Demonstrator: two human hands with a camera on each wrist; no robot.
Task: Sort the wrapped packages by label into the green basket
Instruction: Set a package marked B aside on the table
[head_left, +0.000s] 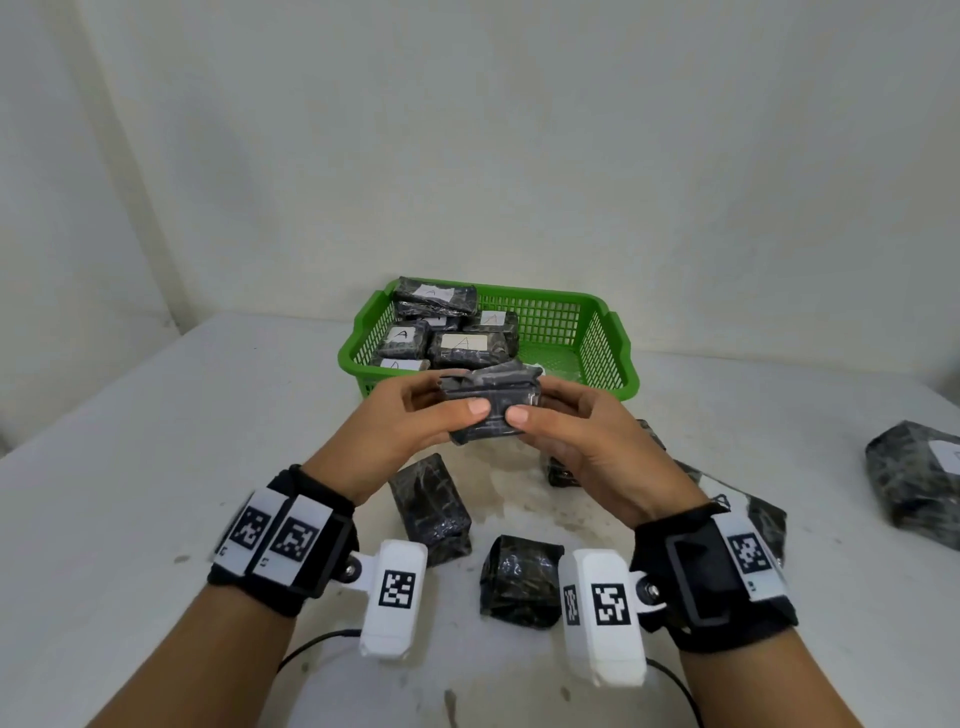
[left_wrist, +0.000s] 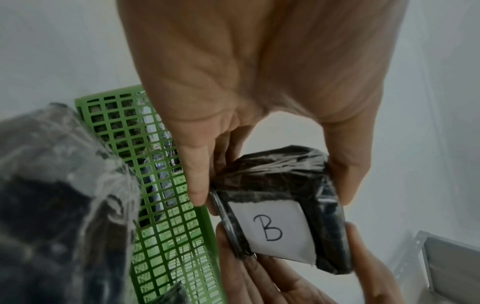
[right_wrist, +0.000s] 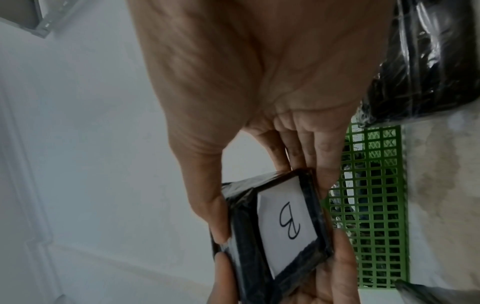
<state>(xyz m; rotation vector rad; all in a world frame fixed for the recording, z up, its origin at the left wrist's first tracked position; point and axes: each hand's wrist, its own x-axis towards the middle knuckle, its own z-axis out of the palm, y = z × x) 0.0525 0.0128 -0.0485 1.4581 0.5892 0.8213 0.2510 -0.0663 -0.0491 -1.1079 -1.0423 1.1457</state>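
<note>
Both hands hold one dark wrapped package (head_left: 491, 405) up in front of the green basket (head_left: 610, 332). My left hand (head_left: 415, 421) grips its left end and my right hand (head_left: 566, 426) its right end, thumbs on the near face. The wrist views show its white label marked B (left_wrist: 272, 228) (right_wrist: 285, 220), on the side turned away from the head camera. The basket's left half holds several packages labelled A (head_left: 462, 345); its right half shows bare mesh.
Loose dark packages lie on the white table under my hands: one upright (head_left: 431, 504), one near my right wrist (head_left: 519, 579), others partly hidden under my right hand. A larger package (head_left: 914, 478) sits at the right edge. A wall stands close behind the basket.
</note>
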